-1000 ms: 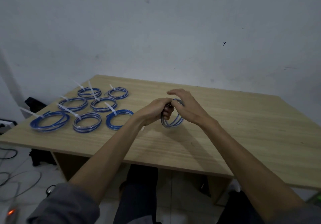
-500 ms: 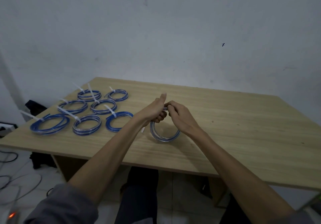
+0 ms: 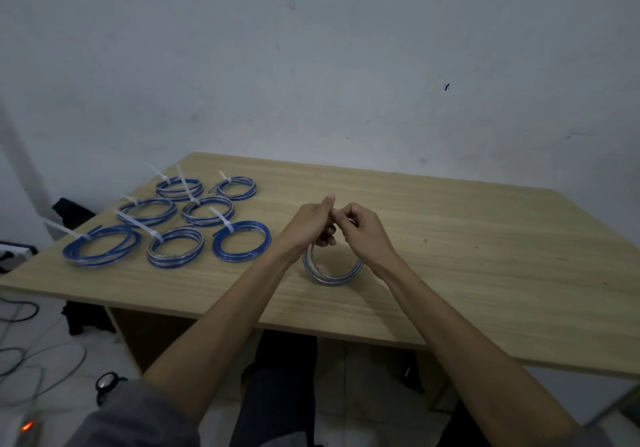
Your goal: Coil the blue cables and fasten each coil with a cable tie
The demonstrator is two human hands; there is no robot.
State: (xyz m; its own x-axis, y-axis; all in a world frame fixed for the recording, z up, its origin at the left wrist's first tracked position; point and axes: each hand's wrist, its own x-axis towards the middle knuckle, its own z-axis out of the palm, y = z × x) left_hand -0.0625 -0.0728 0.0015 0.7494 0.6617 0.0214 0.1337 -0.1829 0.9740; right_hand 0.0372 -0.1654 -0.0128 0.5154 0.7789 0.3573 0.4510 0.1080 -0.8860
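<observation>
Blue cables first, going left to right: seven finished coils sit on the left part of the tabletop [image 3: 450, 245], each with a white cable tie sticking up or out. Front row has three: the big blue coil [image 3: 100, 246] far left, the greyer coil [image 3: 176, 247] next to it, then the bright blue coil [image 3: 241, 241]. Behind those are two more, and two at the very back, so seven tied in all.

The eighth coil [image 3: 332, 270] is the one being worked on, near the middle of the tabletop and well apart from the tied bunch. It hangs below both hands, its ring roughly upright and facing the camera, bottom edge at or just above the wood (can't tell if it's touching). The left hand [image 3: 306, 226] has its fingers curled around the top of that coil with the thumb sticking up. The right hand [image 3: 363, 228] is right against it, fingertips pinching at the same top spot; I'd guess that's the tie being threaded or pulled, but the tie itself is hidden between the fingers.

Since both hands meet at the top of the loop, the pull probably has to go up or sideways from there, away from the coil.
</observation>
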